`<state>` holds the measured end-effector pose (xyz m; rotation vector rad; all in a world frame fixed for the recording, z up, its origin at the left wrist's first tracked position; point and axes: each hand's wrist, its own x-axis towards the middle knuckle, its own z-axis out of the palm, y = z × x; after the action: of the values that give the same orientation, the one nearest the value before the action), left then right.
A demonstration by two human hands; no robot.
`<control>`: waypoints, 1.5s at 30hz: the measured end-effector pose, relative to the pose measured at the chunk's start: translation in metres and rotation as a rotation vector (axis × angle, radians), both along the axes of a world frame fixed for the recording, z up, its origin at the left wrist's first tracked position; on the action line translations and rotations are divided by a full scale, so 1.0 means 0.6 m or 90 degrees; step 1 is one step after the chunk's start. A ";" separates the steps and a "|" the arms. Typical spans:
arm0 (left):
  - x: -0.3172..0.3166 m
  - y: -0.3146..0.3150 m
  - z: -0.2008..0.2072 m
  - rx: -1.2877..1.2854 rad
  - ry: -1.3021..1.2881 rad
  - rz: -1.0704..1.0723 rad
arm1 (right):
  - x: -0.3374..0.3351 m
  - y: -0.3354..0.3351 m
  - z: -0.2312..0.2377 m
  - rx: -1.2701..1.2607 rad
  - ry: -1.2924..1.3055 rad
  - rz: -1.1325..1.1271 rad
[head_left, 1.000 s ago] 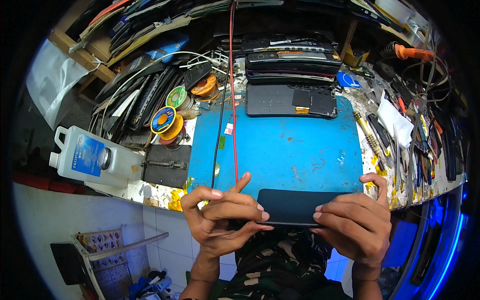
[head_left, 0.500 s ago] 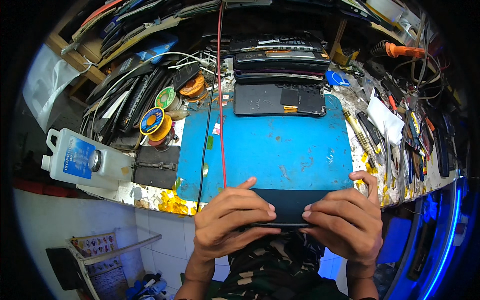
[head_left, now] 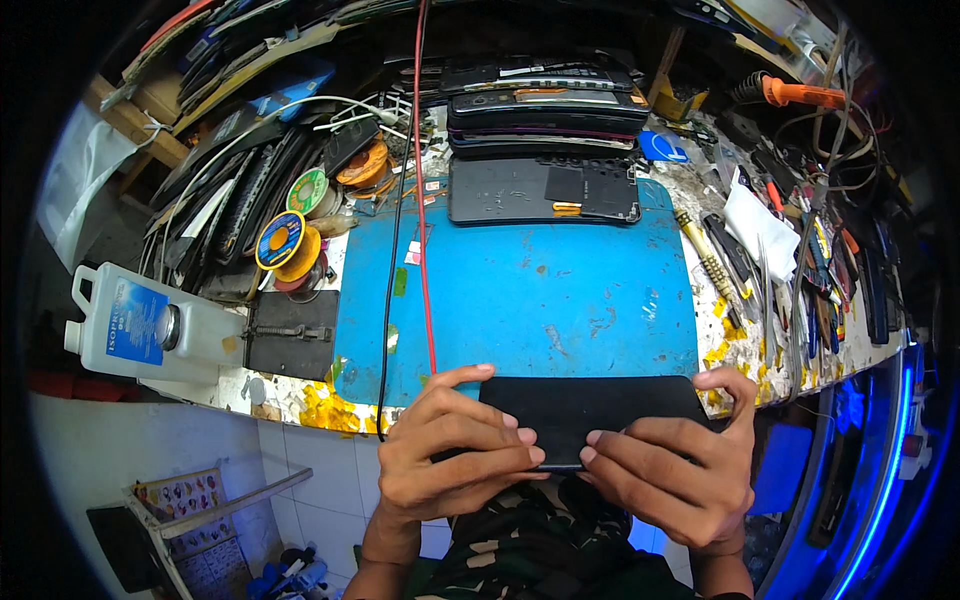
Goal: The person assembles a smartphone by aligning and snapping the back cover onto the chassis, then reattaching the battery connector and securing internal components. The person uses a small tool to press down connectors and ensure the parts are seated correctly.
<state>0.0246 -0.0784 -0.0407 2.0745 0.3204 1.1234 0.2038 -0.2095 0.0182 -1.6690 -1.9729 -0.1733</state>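
Observation:
A flat black slab shaped like a smartphone (head_left: 570, 410) lies sideways between my hands, just over the near edge of the blue work mat (head_left: 480, 300). My left hand (head_left: 450, 440) grips its left end, fingertips on the dark face and the index finger reaching its upper corner. My right hand (head_left: 675, 455) grips the other end, its fingers laid over the lower right part and one finger bent at the upper right corner. Both palms and the slab's underside are hidden. On the mat's far edge rests an opened phone (head_left: 510, 190) with its inner parts showing.
Stacked phones (head_left: 545, 120) stand behind the mat. Solder spools (head_left: 290, 245) and a white plastic bottle (head_left: 140, 325) are at the left. Tweezers and screwdrivers (head_left: 815, 290) crowd the right side. Red and black cables (head_left: 425, 270) cross the mat's left part.
The black slab has tilted so more of its face shows. My left fingers have slid lower along its near edge. The whole view has shifted slightly.

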 end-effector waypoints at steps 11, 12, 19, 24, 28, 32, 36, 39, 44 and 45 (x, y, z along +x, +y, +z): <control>0.003 -0.003 0.010 0.023 0.027 0.034 | 0.003 -0.005 -0.006 0.010 0.045 -0.085; 0.003 -0.002 0.011 0.023 0.027 0.035 | 0.008 -0.005 -0.006 0.023 0.048 -0.089; 0.002 -0.001 0.012 0.034 0.039 0.044 | 0.020 -0.015 -0.015 0.047 0.035 -0.072; 0.004 0.003 0.018 0.044 0.041 0.034 | 0.028 -0.008 -0.015 0.066 0.026 -0.043; 0.012 0.013 0.041 0.105 0.078 0.030 | 0.047 0.006 -0.006 0.048 0.030 -0.005; 0.023 0.025 0.075 0.176 0.179 -0.017 | 0.055 0.019 0.003 0.054 0.050 0.014; 0.030 0.043 0.101 0.172 0.328 -0.139 | 0.064 0.032 0.014 0.051 0.063 0.053; 0.035 0.053 0.107 0.170 0.355 -0.164 | 0.073 0.035 0.025 0.007 0.033 0.052; 0.038 0.059 0.100 0.086 0.200 -0.032 | 0.092 0.007 0.047 0.214 0.165 -0.075; 0.036 0.055 0.098 0.046 0.151 0.016 | 0.097 0.003 0.046 0.333 0.211 -0.074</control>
<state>0.0460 -0.0451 0.0181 2.2787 0.4269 0.9154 0.2618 -0.2078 0.0459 -1.3629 -1.4315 -0.3908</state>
